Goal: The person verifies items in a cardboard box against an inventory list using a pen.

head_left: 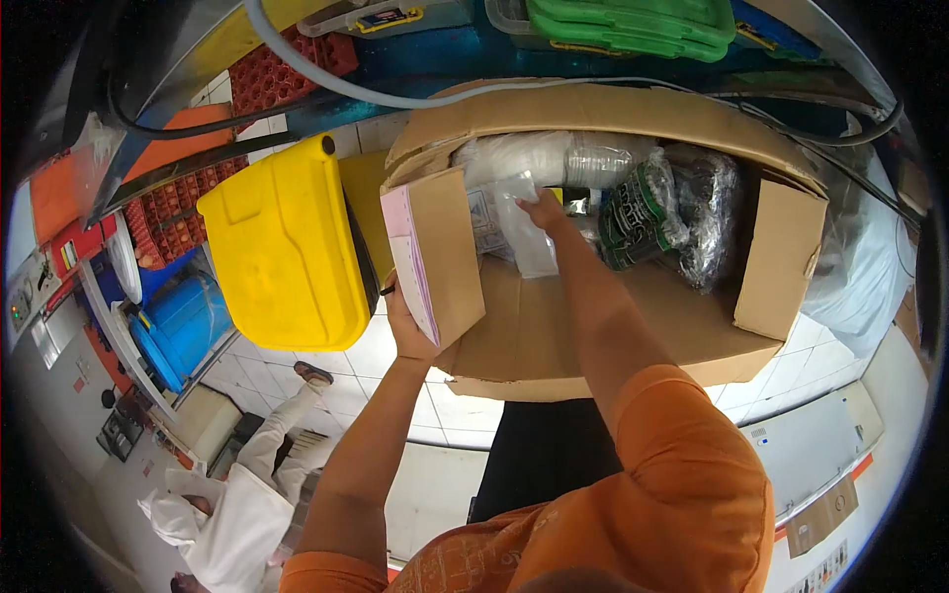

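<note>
A large open cardboard box stands in front of me. My left hand is closed on a pink-and-white pad of paper, held against the box's left flap. A dark pen-like object shows at its fingers. Inside the box, my right hand pinches a translucent plastic bag. Beside it are clear plastic cups, a green-and-black printed package and a plastic-wrapped dark bundle. My right arm crosses over the front of the box.
A yellow lidded bin stands left of the box, with a blue barrel beyond. Red egg trays are stacked behind. A grey hose crosses above the box. A person in white is at lower left.
</note>
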### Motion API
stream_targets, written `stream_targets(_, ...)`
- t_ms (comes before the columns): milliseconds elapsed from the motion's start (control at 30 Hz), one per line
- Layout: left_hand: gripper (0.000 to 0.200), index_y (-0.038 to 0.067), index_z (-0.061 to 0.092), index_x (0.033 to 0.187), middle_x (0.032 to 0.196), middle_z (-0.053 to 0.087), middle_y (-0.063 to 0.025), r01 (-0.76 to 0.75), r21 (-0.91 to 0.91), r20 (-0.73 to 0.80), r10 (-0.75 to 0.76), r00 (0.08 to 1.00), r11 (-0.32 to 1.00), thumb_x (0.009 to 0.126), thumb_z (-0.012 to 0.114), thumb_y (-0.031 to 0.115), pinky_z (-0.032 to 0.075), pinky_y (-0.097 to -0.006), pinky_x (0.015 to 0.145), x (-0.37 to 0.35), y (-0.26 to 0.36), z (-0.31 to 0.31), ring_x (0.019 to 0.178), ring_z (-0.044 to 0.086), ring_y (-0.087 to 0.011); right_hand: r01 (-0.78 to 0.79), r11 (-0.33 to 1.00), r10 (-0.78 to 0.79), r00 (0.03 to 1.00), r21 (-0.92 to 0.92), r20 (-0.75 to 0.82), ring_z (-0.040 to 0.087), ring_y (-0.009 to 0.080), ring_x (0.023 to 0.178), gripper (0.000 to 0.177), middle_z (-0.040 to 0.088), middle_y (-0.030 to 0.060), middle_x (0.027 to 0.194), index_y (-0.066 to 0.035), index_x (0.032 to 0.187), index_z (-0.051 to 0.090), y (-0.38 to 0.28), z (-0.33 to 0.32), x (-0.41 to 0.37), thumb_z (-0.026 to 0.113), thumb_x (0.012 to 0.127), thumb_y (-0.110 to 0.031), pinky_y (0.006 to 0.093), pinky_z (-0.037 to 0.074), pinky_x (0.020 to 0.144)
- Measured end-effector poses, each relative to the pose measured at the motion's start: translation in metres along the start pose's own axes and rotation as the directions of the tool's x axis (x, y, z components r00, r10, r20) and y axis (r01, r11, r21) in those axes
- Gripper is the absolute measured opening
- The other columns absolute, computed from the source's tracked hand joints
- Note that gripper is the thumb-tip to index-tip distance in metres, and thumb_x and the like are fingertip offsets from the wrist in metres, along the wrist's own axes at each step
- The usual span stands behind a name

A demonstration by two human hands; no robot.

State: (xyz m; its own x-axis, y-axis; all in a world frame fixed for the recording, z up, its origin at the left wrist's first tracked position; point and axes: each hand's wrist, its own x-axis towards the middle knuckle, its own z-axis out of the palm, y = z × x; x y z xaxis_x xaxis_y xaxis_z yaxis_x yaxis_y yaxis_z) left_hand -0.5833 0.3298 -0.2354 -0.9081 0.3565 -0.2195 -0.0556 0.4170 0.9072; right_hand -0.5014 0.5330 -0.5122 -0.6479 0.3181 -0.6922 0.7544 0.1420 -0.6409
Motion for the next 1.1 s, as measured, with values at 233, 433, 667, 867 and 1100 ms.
stream_targets(233,0.021,0.001,0.050,0.106,0.094,0.052,-0.0045,0.273,-0.474,0.057,-0.280,0.958,0.837,0.089,0.042,0.012,0.044,-0.0247,0.075,0.004,0.020,0.007,0.086,0.052,-0.0130,0.138,0.990,-0.137,0.989,-0.015,0.063,0.058,0.0230,0.082,0.043,0.063,0.0174,0.090,0.003,0.099,0.060,-0.032,-0.023,-0.037,0.064,0.077,-0.034,0.0322,0.044,0.077)
stream_targets(433,0.021,0.001,0.049,0.107,0.097,0.050,-0.0042,0.230,-0.357,0.076,-0.217,0.973,0.905,0.090,0.041,0.011,0.044,-0.0251,0.076,0.002,0.008,0.003,0.088,0.051,-0.0126,-0.132,0.894,0.025,0.969,0.428,0.247,0.054,0.0130,0.075,0.031,0.063,0.0100,0.083,0.001,0.096,0.060,-0.036,-0.127,-0.127,0.064,0.079,-0.025,0.0276,0.044,0.069)
stream_targets(667,0.027,0.005,0.046,0.113,0.107,0.047,-0.0029,0.342,-0.556,0.105,-0.344,0.933,0.758,0.091,0.041,0.020,0.040,-0.0281,0.086,-0.003,0.000,-0.002,0.099,0.048,-0.0138,0.044,0.991,-0.049,0.998,-0.123,-0.040,0.058,0.0362,0.078,0.034,0.060,0.0218,0.086,0.002,0.089,0.060,-0.028,-0.189,-0.135,0.065,0.076,-0.029,0.0365,0.045,0.069)
stream_targets(867,0.027,0.005,0.045,0.113,0.107,0.047,-0.0028,0.204,-0.242,0.048,-0.198,0.979,0.949,0.090,0.042,0.020,0.040,-0.0277,0.087,-0.004,-0.001,-0.001,0.100,0.048,-0.0139,0.239,0.969,-0.241,0.970,-0.070,-0.036,0.056,0.0392,0.073,0.032,0.056,0.0254,0.080,0.003,0.083,0.058,-0.080,-0.199,-0.135,0.065,0.076,-0.027,0.0387,0.044,0.065)
stream_targets(1100,0.023,0.003,0.046,0.111,0.103,0.046,-0.0046,0.410,-0.766,0.174,-0.455,0.873,0.495,0.091,0.040,0.013,0.045,-0.0254,0.079,0.001,0.005,0.001,0.094,0.050,-0.0128,0.110,0.863,-0.332,0.859,-0.493,-0.389,0.055,0.0349,0.086,0.024,0.060,0.0223,0.088,-0.002,0.088,0.062,-0.041,-0.237,-0.094,0.063,0.075,-0.021,0.0420,0.044,0.076)
